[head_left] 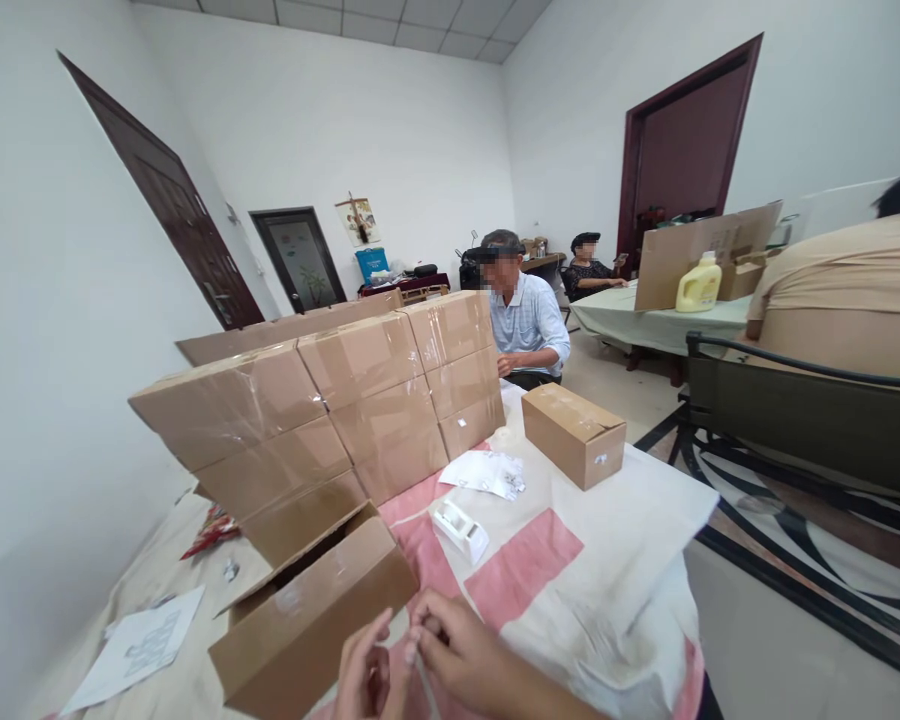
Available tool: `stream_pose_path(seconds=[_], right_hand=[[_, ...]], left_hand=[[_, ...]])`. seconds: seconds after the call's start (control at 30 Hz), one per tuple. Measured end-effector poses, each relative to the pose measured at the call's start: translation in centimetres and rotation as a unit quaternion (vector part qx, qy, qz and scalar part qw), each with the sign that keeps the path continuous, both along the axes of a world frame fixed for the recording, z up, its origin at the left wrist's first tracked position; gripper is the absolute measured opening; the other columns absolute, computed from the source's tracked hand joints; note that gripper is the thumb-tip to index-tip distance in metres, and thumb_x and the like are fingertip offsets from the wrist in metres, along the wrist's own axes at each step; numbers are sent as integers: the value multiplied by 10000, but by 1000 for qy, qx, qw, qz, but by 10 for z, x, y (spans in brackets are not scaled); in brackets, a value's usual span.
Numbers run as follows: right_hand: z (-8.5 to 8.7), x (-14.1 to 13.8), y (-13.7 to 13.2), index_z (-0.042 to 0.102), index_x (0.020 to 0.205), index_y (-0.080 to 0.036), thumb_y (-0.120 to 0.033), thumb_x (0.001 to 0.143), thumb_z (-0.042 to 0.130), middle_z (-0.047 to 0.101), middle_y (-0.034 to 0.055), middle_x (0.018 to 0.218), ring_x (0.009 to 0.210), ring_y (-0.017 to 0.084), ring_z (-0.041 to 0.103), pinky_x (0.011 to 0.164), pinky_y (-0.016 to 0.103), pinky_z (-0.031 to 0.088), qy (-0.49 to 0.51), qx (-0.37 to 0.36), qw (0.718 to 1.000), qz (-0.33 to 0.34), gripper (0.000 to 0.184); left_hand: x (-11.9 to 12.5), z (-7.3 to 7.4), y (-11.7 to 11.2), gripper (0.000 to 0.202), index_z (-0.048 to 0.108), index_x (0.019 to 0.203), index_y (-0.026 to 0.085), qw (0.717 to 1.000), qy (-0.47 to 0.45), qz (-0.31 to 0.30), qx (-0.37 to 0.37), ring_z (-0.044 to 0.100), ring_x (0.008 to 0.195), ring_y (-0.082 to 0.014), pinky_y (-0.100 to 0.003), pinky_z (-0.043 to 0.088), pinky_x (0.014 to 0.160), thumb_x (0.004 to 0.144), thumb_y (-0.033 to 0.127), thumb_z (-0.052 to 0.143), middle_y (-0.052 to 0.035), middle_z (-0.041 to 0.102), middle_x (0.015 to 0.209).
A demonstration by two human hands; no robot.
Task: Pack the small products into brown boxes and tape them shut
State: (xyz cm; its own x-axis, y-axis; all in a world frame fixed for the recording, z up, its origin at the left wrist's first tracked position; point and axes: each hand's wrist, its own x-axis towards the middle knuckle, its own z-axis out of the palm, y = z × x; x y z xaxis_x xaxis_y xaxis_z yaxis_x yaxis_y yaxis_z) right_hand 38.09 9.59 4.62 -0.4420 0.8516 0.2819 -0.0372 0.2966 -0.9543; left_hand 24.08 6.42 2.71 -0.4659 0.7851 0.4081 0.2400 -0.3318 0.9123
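Observation:
My left hand (367,668) and my right hand (457,642) meet at the bottom middle, in front of the table. The right thumb and fingers are pinched together. Fingers of my left hand are curled, with its thumb against the right fingertips. Whatever they hold, if anything, is too small to make out. Just left of them a cardboard box (311,620) lies on the table, its upper flap partly raised over a dark gap. Beyond the hands sits a white tape dispenser (459,530).
Stacked taped cartons (360,400) form a wall across the table. A closed box (574,432) stands right, near white papers (484,472). A printed sheet (139,650) and red packet (211,530) lie left. A person (529,315) sits opposite; others sit at a second table (615,310).

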Motion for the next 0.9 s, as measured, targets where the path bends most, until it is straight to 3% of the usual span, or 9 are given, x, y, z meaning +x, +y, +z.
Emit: stream_pose_path(seconds=[0.07,0.27,0.37,0.47,0.53,0.63,0.73,0.9], right_hand=[[-2,0,0,521,941,-203,-342,1001,515,467,-57,692,619,97,418,602,218,322,-8,11,1000,2,151],[-5,-2,1,514,920,-203,-390,1004,515,465,-58,680,606,96,404,586,225,307,-9,35,999,0,205],[-4,-3,2,521,928,-199,-419,997,537,463,-63,664,593,92,399,577,229,294,-2,23,1000,-5,231],[2,-2,0,493,919,-211,-518,956,592,435,-82,621,539,82,367,538,221,283,88,-51,995,21,324],[8,-1,-1,454,914,-233,-584,902,645,391,-118,539,445,71,287,468,209,233,184,-136,971,74,399],[17,2,2,447,913,-242,-555,883,685,365,-147,460,371,54,162,422,201,162,268,-227,921,171,394],[21,8,5,472,912,-231,-484,922,670,389,-141,458,360,46,142,420,200,165,293,-262,894,217,321],[18,16,9,477,922,-230,-472,925,667,393,-141,458,358,51,143,417,202,169,305,-291,874,242,307]], left_hand=[[2,-1,1,620,752,1101,219,1000,1,4,-20,557,631,-109,-211,461,525,706,697,765,-49,658,976],[-5,5,0,461,784,763,212,999,42,0,-3,591,665,-140,-236,441,523,706,669,778,-42,631,878],[-13,16,-4,378,774,790,218,997,78,5,-26,641,752,-172,-241,504,605,757,595,770,-47,661,886],[-15,31,-12,282,755,904,224,995,91,10,-40,671,871,-189,-251,535,719,844,497,720,-52,702,937],[-13,39,-17,226,741,933,223,996,83,10,-31,657,884,-174,-254,523,759,885,438,690,-42,696,931],[-9,46,-18,169,735,961,228,998,62,-6,-24,620,850,-146,-247,492,757,908,379,682,-20,659,908],[-5,52,-16,156,737,1009,243,997,59,-31,-41,589,808,-125,-238,461,726,919,358,681,-4,628,892],[2,65,-12,177,747,1056,251,986,117,-117,-35,545,740,-113,-238,425,665,897,322,714,1,609,851]])
